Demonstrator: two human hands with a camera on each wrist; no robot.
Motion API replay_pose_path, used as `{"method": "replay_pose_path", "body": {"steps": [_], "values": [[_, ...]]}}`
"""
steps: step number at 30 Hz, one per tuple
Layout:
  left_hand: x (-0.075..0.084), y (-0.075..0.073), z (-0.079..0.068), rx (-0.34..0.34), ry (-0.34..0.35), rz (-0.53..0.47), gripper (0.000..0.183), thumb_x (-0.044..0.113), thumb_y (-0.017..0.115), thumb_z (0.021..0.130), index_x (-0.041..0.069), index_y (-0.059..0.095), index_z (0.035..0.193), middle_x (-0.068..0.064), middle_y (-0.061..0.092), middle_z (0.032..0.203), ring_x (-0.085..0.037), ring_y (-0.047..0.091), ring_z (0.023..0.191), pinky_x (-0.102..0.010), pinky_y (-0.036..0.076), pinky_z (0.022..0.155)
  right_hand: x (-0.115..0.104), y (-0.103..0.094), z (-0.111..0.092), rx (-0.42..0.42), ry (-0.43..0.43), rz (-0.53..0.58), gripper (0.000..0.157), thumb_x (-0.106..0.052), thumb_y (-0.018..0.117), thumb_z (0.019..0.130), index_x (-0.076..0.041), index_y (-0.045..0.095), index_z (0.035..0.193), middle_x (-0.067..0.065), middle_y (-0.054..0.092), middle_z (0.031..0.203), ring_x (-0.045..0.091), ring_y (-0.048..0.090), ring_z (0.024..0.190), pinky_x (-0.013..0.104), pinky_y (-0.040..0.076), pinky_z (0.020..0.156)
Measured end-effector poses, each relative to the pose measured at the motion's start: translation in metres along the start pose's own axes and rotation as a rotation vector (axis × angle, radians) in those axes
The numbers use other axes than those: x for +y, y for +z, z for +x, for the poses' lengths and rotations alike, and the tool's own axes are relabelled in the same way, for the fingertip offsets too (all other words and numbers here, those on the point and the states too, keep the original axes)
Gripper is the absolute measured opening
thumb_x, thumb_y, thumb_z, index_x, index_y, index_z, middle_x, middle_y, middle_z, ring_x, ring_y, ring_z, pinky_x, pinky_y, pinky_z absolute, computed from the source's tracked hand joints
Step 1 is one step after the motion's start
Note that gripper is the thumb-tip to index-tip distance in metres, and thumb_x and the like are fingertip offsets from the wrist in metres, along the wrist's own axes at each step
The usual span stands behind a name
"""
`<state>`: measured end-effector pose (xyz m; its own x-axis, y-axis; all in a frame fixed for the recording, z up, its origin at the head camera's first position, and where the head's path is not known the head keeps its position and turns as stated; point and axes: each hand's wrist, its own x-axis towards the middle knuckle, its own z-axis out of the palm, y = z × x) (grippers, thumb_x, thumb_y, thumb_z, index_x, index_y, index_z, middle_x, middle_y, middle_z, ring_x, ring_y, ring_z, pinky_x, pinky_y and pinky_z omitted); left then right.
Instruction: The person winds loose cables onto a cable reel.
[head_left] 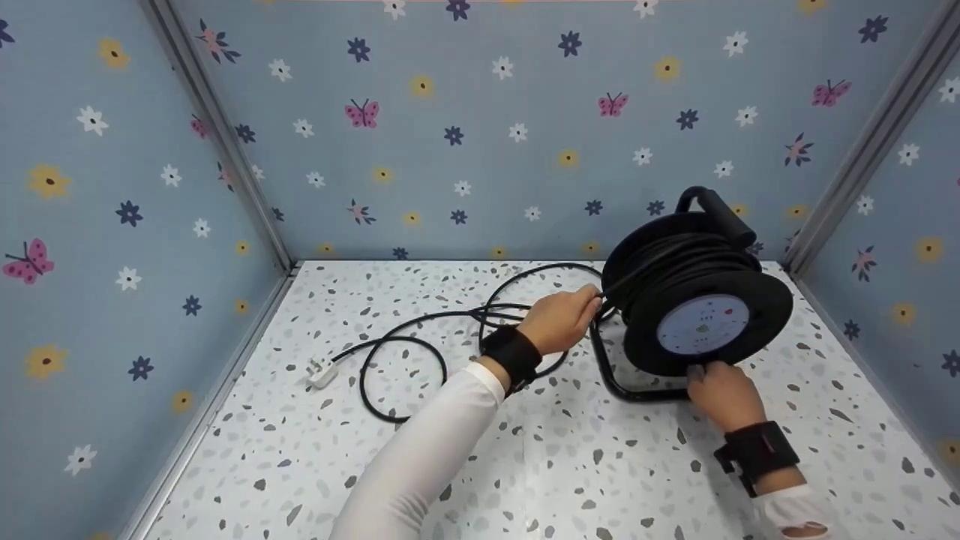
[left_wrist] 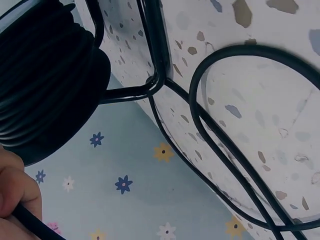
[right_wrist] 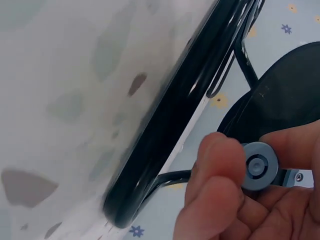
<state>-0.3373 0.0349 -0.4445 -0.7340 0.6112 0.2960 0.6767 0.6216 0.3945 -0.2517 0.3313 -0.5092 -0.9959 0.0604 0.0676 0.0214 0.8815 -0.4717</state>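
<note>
A black cable reel [head_left: 709, 292] stands at the right of the speckled tabletop, wound with black cable [left_wrist: 45, 85]. My left hand [head_left: 561, 319] grips the cable at the drum's left side; in the left wrist view the cable passes through its curled fingers [left_wrist: 20, 185]. My right hand [head_left: 726, 394] is low at the reel's front disc. In the right wrist view it pinches a grey round crank knob [right_wrist: 260, 166] between thumb and fingers. The reel's tubular stand [right_wrist: 170, 115] rests on the table. A pale label with sockets [head_left: 703, 324] covers the disc's middle.
Loose loops of cable [head_left: 405, 339] lie left of the reel, ending in a white plug [head_left: 321, 372] at the left of the tabletop [head_left: 555, 457]. Flowered panels [head_left: 465, 135] enclose the back and sides. The reel's carrying handle [head_left: 724, 215] rises at its top.
</note>
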Motion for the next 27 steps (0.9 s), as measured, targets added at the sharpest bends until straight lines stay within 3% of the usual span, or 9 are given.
{"method": "replay_pose_path", "body": {"steps": [6,12,19,23,27], "values": [[0.006,0.005,0.005,-0.003,-0.017,0.018,0.031,0.030,0.036,0.120,0.011,0.060,0.125,0.003,0.050,0.079,-0.023,0.064,0.077,-0.039,0.052,0.075,-0.013,0.007,0.000,-0.030,-0.052,-0.014,0.044,-0.019,0.046,0.110,-0.005,0.060,0.070,0.014,0.061,0.068,0.030,0.057,0.059,0.053,0.048,0.056],[0.014,0.004,0.011,-0.009,-0.007,0.007,0.030,0.031,0.035,0.121,0.012,0.058,0.124,0.001,0.051,0.079,-0.023,0.062,0.076,-0.038,0.050,0.073,-0.026,0.012,0.000,-0.050,-0.082,-0.025,0.042,-0.018,0.046,0.109,-0.004,0.061,0.072,0.016,0.062,0.071,0.033,0.061,0.061,0.060,0.052,0.059],[0.021,0.007,0.015,-0.003,-0.027,0.034,0.031,0.032,0.035,0.120,0.013,0.059,0.127,0.001,0.056,0.081,-0.023,0.066,0.077,-0.039,0.054,0.071,-0.029,0.013,0.000,-0.081,-0.052,0.005,0.045,-0.022,0.044,0.111,-0.010,0.055,0.069,0.011,0.057,0.068,0.029,0.057,0.061,0.054,0.051,0.062],[0.008,0.009,0.010,0.004,-0.029,-0.044,0.031,0.035,0.045,0.118,0.015,0.061,0.134,0.001,0.060,0.083,-0.019,0.061,0.073,-0.035,0.049,0.069,-0.028,0.012,0.000,-0.096,-0.026,0.020,0.045,-0.024,0.044,0.111,-0.012,0.055,0.069,0.009,0.059,0.068,0.028,0.059,0.062,0.050,0.051,0.062],[-0.020,0.006,0.002,0.022,-0.042,-0.084,0.038,0.029,0.064,0.112,0.012,0.060,0.145,-0.006,0.074,0.112,-0.021,0.068,0.093,-0.033,0.054,0.084,-0.028,0.010,0.000,-0.110,-0.024,0.034,0.047,-0.025,0.044,0.112,-0.012,0.055,0.068,0.011,0.063,0.071,0.029,0.061,0.063,0.051,0.052,0.065]]}}
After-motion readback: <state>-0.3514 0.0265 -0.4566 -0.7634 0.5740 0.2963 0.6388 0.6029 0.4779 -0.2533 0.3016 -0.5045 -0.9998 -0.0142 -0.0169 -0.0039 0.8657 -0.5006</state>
